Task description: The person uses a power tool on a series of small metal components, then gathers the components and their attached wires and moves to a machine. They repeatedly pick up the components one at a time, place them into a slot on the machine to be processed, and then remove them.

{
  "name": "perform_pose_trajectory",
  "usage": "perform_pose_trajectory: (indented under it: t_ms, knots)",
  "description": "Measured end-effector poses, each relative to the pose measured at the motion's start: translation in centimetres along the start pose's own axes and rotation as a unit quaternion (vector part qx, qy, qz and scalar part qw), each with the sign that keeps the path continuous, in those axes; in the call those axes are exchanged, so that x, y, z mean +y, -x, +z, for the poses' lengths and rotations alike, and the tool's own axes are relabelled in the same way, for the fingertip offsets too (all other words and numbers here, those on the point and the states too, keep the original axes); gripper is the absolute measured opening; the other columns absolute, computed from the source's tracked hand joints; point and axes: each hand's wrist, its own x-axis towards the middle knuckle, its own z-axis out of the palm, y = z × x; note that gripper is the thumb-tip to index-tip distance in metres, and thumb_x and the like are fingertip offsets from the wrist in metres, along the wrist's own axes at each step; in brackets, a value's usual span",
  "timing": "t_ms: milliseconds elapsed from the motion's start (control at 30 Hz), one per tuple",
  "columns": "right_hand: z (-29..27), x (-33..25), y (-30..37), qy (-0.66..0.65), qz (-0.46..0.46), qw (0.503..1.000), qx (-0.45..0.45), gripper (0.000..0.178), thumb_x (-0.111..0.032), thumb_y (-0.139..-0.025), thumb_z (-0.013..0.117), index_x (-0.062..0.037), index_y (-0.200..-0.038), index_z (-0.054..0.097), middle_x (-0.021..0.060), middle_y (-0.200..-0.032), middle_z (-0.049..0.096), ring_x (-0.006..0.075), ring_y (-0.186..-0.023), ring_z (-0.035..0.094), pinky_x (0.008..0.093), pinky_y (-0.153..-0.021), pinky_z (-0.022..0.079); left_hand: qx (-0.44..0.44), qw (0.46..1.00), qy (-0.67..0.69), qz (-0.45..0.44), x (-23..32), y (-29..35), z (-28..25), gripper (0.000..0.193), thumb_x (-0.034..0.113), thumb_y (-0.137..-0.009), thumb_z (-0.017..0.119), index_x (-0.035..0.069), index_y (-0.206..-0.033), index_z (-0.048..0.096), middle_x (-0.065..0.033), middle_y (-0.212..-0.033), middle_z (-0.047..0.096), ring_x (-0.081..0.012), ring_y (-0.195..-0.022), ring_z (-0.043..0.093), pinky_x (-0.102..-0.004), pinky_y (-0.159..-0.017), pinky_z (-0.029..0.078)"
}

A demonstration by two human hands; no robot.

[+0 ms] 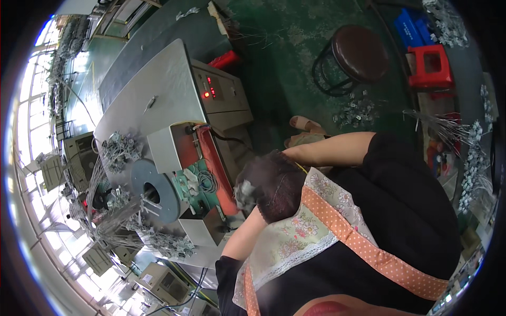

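My right forearm [334, 149] comes in from the right, out of a black sleeve, and my left forearm [243, 235] rises from below. Both lead to a dark maroon-brown rounded mass [279, 187] with a mesh-like surface, in front of my floral apron [295, 231]. That mass hides most of both hands, and their fingers do not show clearly. At its left side is a blurred pale grey patch [246, 196], perhaps a gloved hand or cloth. Whether either hand grips anything cannot be made out.
Left of me stands a bench machine with a grey round disc [169, 195], a red-orange padded edge [213, 166] and a coil of thin wire [207, 181]. Bundles of metal parts [121, 150] lie around it. A brown round stool [361, 52] and a red plastic stool [429, 68] stand beyond.
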Motion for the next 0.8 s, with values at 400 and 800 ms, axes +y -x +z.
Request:
perform_pose_trajectory:
  t_ms: [400, 800]
  knots:
    - [7.4, -2.6, -3.6, 0.265, 0.024, 0.943, -0.197, 0.065, -0.049, -0.109, 0.04, 0.001, -0.152, 0.039, 0.0165, -0.131, 0.063, 0.0218, -0.105, 0.065, 0.0375, -0.091, 0.054, 0.193, 0.979, -0.05, 0.037, 2.8, 3.9, -3.1, 0.033, 0.026, -0.093, 0.074, 0.0, -0.112, 0.07, -0.0163, -0.093, 0.072, -0.0264, -0.083, 0.069, -0.037, -0.075, 0.054]
    - [15.4, -5.1, -12.4, 0.249, 0.094, 0.937, -0.225, 0.065, -0.024, -0.103, 0.059, -0.005, -0.158, 0.03, 0.0141, -0.136, 0.057, 0.0209, -0.113, 0.063, 0.035, -0.099, 0.053, 0.404, 0.893, -0.192, -0.037, 3.1, 9.7, -4.8, 0.047, 0.03, -0.087, 0.073, 0.007, -0.128, 0.067, -0.0208, -0.116, 0.071, -0.0346, -0.108, 0.069, -0.0425, -0.095, 0.054]
